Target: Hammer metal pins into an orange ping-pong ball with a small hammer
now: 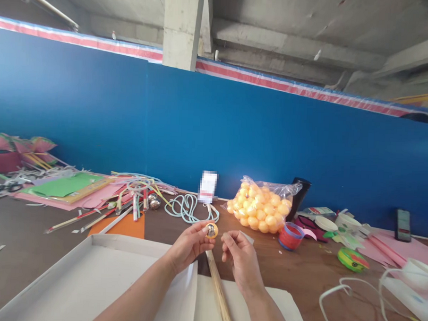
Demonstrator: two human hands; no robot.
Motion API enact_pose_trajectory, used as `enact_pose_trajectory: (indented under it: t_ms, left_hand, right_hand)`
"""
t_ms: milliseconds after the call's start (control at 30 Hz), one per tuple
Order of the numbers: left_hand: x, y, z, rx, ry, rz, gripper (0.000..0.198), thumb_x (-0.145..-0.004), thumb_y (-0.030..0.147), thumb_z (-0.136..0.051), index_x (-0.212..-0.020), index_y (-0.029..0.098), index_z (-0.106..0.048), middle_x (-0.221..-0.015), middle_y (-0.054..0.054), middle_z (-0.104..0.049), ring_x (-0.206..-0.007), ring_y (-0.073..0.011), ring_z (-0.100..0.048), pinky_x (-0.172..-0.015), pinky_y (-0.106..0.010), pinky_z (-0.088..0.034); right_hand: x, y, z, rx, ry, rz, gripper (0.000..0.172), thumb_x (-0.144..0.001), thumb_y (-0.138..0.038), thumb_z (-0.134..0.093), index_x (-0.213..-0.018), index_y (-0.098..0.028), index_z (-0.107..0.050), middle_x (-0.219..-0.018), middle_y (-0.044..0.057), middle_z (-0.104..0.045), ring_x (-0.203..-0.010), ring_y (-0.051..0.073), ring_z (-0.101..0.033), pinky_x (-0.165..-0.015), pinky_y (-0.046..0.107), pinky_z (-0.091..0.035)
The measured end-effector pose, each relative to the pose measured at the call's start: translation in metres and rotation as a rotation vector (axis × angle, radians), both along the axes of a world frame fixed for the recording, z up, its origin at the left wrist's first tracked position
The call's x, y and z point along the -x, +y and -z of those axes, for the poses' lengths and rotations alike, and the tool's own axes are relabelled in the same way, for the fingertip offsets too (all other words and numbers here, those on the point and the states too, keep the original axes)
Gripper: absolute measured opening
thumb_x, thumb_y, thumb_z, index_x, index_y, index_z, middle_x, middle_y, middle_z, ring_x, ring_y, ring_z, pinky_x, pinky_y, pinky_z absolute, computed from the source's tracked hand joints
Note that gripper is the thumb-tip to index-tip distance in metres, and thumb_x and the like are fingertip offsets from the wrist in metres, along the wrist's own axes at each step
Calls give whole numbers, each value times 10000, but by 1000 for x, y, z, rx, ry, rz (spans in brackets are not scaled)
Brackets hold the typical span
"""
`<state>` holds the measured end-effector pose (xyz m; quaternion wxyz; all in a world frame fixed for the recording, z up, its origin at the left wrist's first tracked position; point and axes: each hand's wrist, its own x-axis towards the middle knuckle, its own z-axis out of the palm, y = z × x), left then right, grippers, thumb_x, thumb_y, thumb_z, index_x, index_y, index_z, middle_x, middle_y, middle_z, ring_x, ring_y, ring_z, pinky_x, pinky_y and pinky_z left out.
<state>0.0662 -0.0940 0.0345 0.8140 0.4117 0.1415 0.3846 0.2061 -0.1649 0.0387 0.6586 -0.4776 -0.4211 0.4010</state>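
Note:
My left hand (188, 245) is closed on an orange ping-pong ball (212, 230) with a small metal piece at its front, held up over the brown table (25, 251). My right hand (240, 254) hovers just right of the ball, fingers pinched together; what they hold, if anything, is too small to see. A wooden stick (219, 293) lies beneath both hands, running toward me. A clear bag of orange balls (261, 207) sits beyond my right hand.
A shallow white box lid (99, 274) lies at front left. Coloured paper and sticks (74, 192) clutter the back left, with pale cord (187, 207) in the middle. A red tape roll (290, 236), green yo-yo (352, 259), phone (403, 224) and white cord (357, 299) lie right. A blue wall stands behind.

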Motion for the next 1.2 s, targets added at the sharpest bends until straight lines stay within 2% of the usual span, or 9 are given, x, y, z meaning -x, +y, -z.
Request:
enact_pose_trajectory:
  t_ms: [133, 267, 367, 700, 933, 1100, 1200]
  left_hand:
    - [0, 0, 0, -16, 14, 20, 350, -795, 247, -585, -1125, 134, -554, -947, -100, -615, -746, -114, -603, -703, -230, -499]
    - [0, 0, 1, -27, 18, 23, 347, -795, 248, -586, -1124, 139, -555, -945, -97, -608, -744, -114, -599, -701, -234, -495]
    - [-1, 0, 2, -36, 31, 21, 347, -793, 254, -589, -1121, 143, -555, -954, -95, -601, -749, -118, -600, -702, -239, -495]
    - [-2, 0, 5, -70, 77, 18, 340, -782, 266, -601, -1100, 150, -565, -932, -83, -593, -742, -118, -594, -692, -249, -496]
    - [-1, 0, 4, -77, 86, 17, 341, -775, 265, -609, -1096, 157, -568, -935, -74, -586, -713, -107, -587, -685, -252, -493]
    - [-1, 0, 5, -92, 93, 30, 351, -776, 273, -607, -1104, 156, -561, -966, -95, -599, -745, -127, -599, -693, -259, -486]
    - [-1, -1, 5, -100, 94, 36, 352, -775, 275, -607, -1103, 155, -559, -970, -101, -607, -763, -137, -605, -702, -261, -480]
  right_hand:
    - [1, 0, 0, 25, 85, -45, 216, -763, -359, -627, -773, -145, -600, -640, -10, -575, -494, 60, -495, -459, 166, -399]
    - [1, 0, -2, -11, 156, -71, 173, -773, -320, -627, -741, -155, -586, -585, -31, -550, -470, 46, -467, -436, 145, -387]
    - [1, 0, -3, -24, 195, -64, 165, -759, -310, -643, -730, -164, -572, -636, -22, -574, -481, 46, -456, -419, 140, -390]
    - [0, 1, 3, 58, 117, -18, 276, -747, -398, -634, -666, -138, -588, -586, -14, -535, -467, 51, -421, -369, 147, -382]
    - [1, -1, 3, 66, 128, -10, 282, -758, -401, -621, -645, -152, -552, -560, -34, -516, -412, 39, -377, -327, 143, -341]
    - [0, -1, -1, 70, 241, -85, 190, -736, -327, -668, -763, -148, -611, -666, -15, -551, -512, 46, -442, -392, 127, -400]
    - [-1, -2, -3, 87, 286, -139, 195, -732, -305, -676, -842, -152, -628, -742, 4, -579, -560, 53, -480, -409, 123, -414]
